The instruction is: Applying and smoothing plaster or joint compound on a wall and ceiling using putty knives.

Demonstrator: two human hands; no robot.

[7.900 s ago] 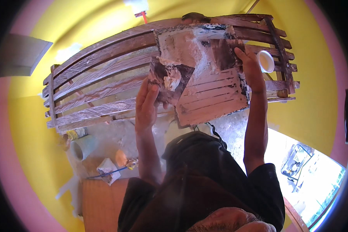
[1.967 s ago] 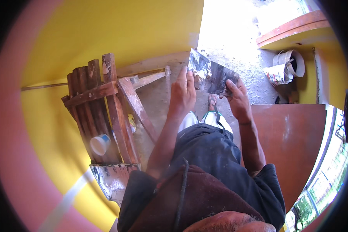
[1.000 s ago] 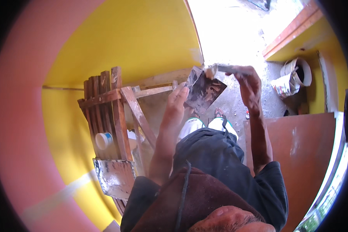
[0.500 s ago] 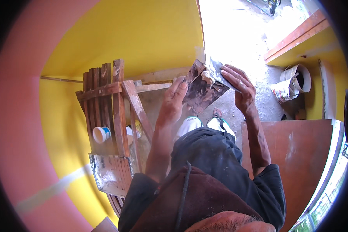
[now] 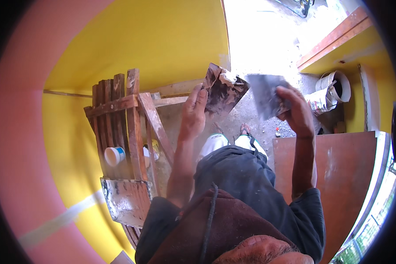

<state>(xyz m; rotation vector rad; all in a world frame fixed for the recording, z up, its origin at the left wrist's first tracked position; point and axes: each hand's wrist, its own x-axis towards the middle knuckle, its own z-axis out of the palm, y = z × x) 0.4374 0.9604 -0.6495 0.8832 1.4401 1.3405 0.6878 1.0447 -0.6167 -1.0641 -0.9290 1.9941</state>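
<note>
Left hand and right hand are up and apart in the head view, each with its own piece! On the left, the fingers and thumb are clamped on the near edge of a dark plate, held out in front of the body, its face streaked with pale smears, and look at that thick lump of whitish paste sitting along the far edge. Over on the right, the thumb presses the face of a grey plate, the other fingers curled behind it, and that plate is blurred. Its left edge comes right up beside the dark plate's corner; whether the two touch, I cannot tell. Below them, feet stand on the dusty grey floor. Away to the left, a slatted wooden bench stands near the yellow wall, with a white cup on its slats and a flat board, smeared white, across them lower down. Out to the right, a reddish-brown panel fills the lower part, and beyond it a white bucket sits with a printed white container just beside it.
</note>
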